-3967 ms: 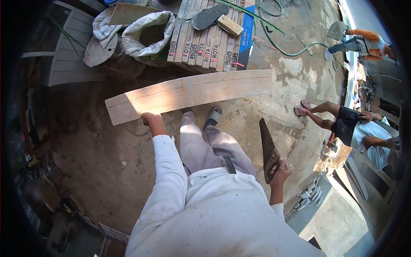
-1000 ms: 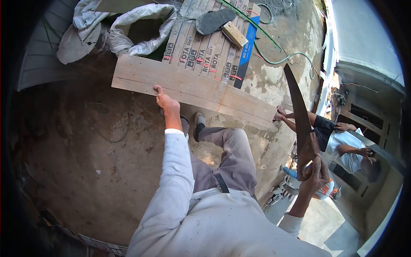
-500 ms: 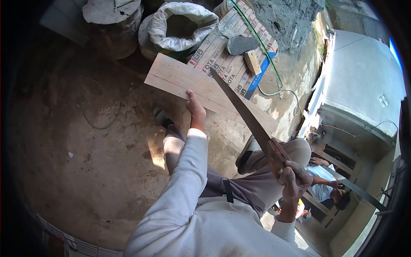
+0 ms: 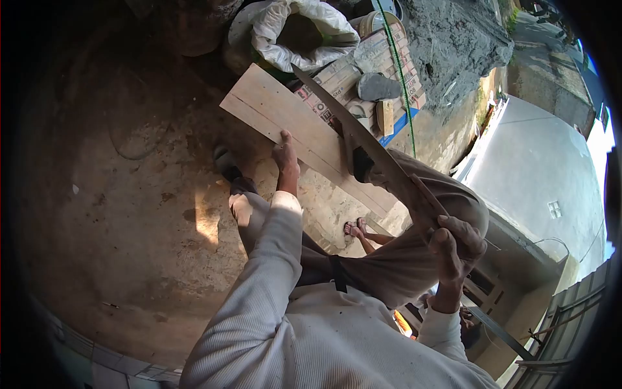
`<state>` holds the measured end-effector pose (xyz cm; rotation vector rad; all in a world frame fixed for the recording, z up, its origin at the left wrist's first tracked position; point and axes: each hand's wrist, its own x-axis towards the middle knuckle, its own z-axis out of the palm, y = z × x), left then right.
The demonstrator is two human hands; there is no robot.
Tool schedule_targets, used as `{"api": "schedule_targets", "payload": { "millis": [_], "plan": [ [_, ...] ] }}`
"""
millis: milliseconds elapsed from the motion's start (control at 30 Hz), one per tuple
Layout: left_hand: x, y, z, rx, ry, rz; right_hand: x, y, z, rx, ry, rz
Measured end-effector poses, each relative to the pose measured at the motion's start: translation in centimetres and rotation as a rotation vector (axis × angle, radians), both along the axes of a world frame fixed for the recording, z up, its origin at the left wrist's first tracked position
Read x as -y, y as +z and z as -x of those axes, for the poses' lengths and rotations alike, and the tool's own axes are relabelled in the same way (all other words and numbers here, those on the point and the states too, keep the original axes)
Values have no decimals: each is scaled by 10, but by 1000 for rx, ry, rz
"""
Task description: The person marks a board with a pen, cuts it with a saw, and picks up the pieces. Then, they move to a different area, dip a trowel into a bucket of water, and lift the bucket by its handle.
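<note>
My left hand (image 4: 286, 159) grips the near edge of a long wooden board (image 4: 259, 100), its thumb on top and the other fingers hidden beneath. A dark line runs lengthwise along the board, which reaches over the stacked cardboard boxes. My right hand (image 4: 457, 249) is closed around the wooden handle of a handsaw (image 4: 372, 144). The saw's long blade slants up and left, passing over the board in this view, with its tip near the sack. My right knee is raised, and the dark shoe (image 4: 363, 165) on that foot is at the board, partly behind the blade.
Printed boxes (image 4: 411, 81) carry a grey stone-like slab (image 4: 378, 87), a small wood block (image 4: 385, 117) and a green hose (image 4: 402, 71). Behind stand an open white sack (image 4: 265, 35) and a grey heap (image 4: 447, 45). Another person's sandalled feet (image 4: 354, 228) show beyond my legs.
My right foot has risen from the floor to the board, lifting the knee. The saw has moved along with my right hand, and my left hand keeps its grip. The view has shifted.
</note>
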<state>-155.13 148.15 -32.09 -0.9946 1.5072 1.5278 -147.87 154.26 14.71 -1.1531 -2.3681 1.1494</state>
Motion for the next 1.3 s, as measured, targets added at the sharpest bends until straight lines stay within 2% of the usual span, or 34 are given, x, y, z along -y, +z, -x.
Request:
{"api": "schedule_targets", "payload": {
  "millis": [100,267,400,433,500,533,567,600,700,733,800,833,867,967,1033,1133,1300],
  "plan": [
    [-4,-18,-20,-90,80,-74,-48,-13,31,-26,112,112],
    [-15,-15,-13,-83,-31,107,-126,-51,96,-65,480,236],
    [-23,17,-4,-156,-21,226,-151,-53,146,3,610,334],
    [-24,-7,-13,-219,19,229,-157,-50,152,23,663,324],
    [-17,-79,-51,-344,64,212,-171,-52,153,23,879,147],
    [-14,-62,-50,-279,43,198,-171,-53,147,22,926,63],
    [-13,-28,-37,-207,20,176,-172,-56,138,59,908,-13],
    [-18,-16,-23,-159,11,145,-172,-58,128,98,890,-88],
    [-25,-45,-38,-369,122,183,-170,-63,97,199,805,-199],
    [-22,-8,-20,-134,19,191,-159,-62,86,209,686,-129],
    [-14,0,-36,-157,5,216,-142,-57,67,212,515,-24],
    [-18,-4,-22,-218,3,212,-142,-60,61,173,502,-16],
    [-22,-13,-26,-319,92,193,-142,-63,55,134,491,-8],
    [-21,-33,-40,-263,213,59,-127,-46,22,170,396,30],
    [-29,-55,-38,-267,255,97,-117,-32,7,151,410,7],
    [-31,-52,-45,-271,222,75,-104,-22,-22,170,459,-85],
    [-28,-20,-25,-256,113,42,-76,-65,-21,56,387,150]
  ]
}}
